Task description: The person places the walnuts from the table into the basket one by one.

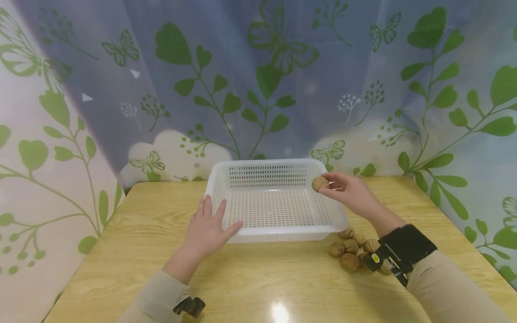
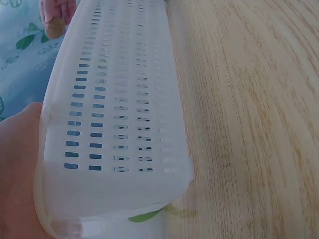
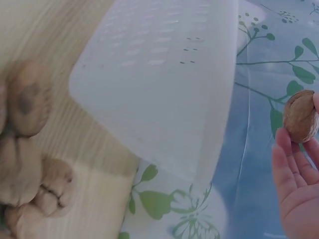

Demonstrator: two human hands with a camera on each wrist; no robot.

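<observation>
**L hand on basket, R hand w/ walnut at R end**

L to R: L fingers spread, approx straight, resting on near-L corner of white plastic basket; no curled grip seen. Basket runs from under those fingers to below R fingertips, slotted base & walls, upright on table. R fingers & thumb nearly closed, pinching one walnut at the fingertips, above basket's R wall; exact height over rim hard to tell. Loose walnuts clustered on table, nearer the wearer than R fingers, just outside basket's near-R corner, partly hidden by wrist cam.

Risks (my guess): walnut could slip & roll, bc it's round & held by tips only; let go too far R, it might hit rim & bounce out. Basket could skid if L fingers push unevenly, as it looks light. R wrist cam is close over loose walnuts; a low sweep might scatter them.

Surface: pale wood-grain table, glare spot nearer the wearer than both sets of fingers. Room: printed cloth beyond fingertips & round both sides, blue/white w/ green leaves & butterflies; nothing behind it visible.
</observation>
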